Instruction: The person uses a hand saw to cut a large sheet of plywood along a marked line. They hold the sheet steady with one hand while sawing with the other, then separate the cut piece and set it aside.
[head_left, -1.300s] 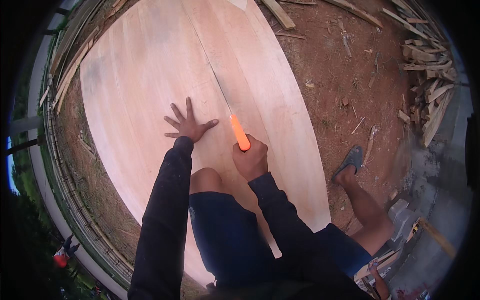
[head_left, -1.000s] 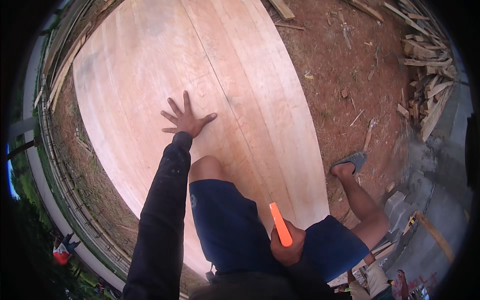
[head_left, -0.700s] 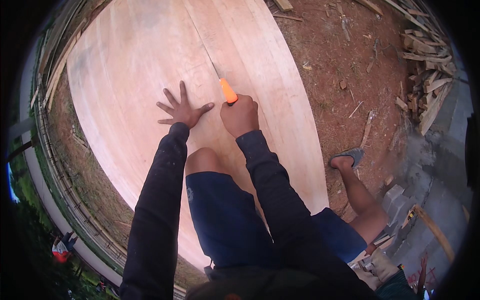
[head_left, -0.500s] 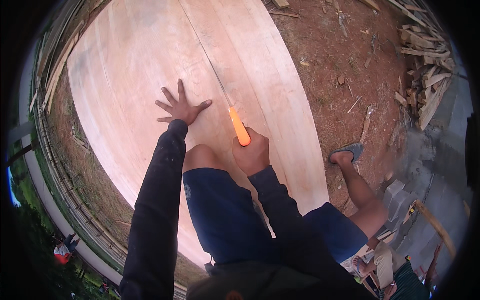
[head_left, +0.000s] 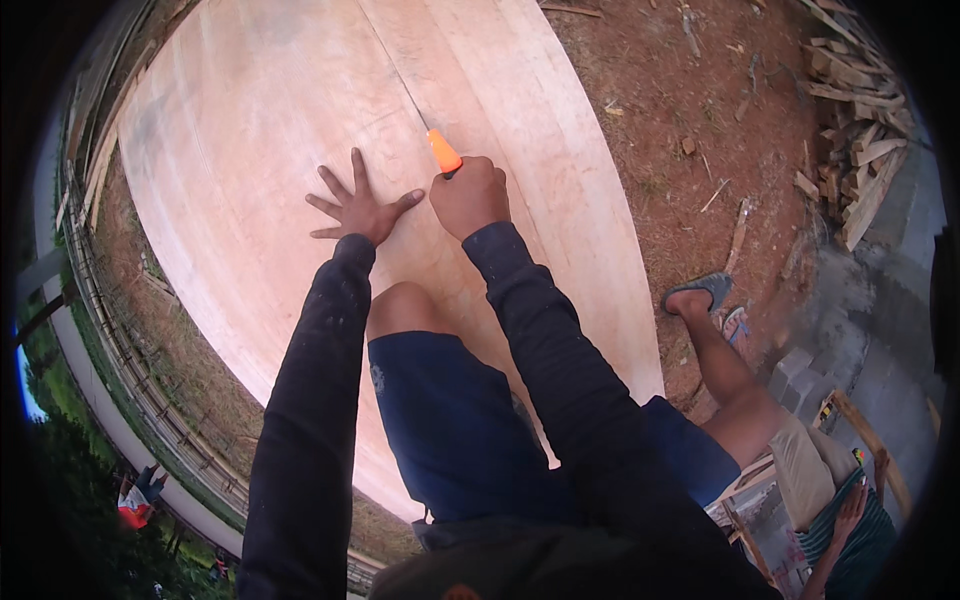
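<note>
A large pale pinkish plywood sheet [head_left: 250, 130] lies in front of me, with a thin straight cut line running away toward its far edge. My right hand [head_left: 472, 198] is wrapped round the orange handle of a handsaw [head_left: 443, 150]. Its narrow blade shows only edge-on, in line with the cut; how deep it sits is hidden. To its left, my left hand [head_left: 362, 205] presses flat on the sheet with the fingers spread, holding nothing. One of my knees [head_left: 403, 308] rests on the plywood near that hand.
A stack of wood offcuts [head_left: 865, 150] lies at the far right, beside grey concrete [head_left: 850, 310]. Red-brown soil [head_left: 690, 150] with scattered scraps borders the sheet. At the lower right another person in a green top [head_left: 870, 535] is close by. Long poles [head_left: 120, 330] lie along the left.
My right hand has pushed the handsaw forward, away from me, along the cut line. My left hand stays planted on the sheet. The other person at the lower right has shifted position.
</note>
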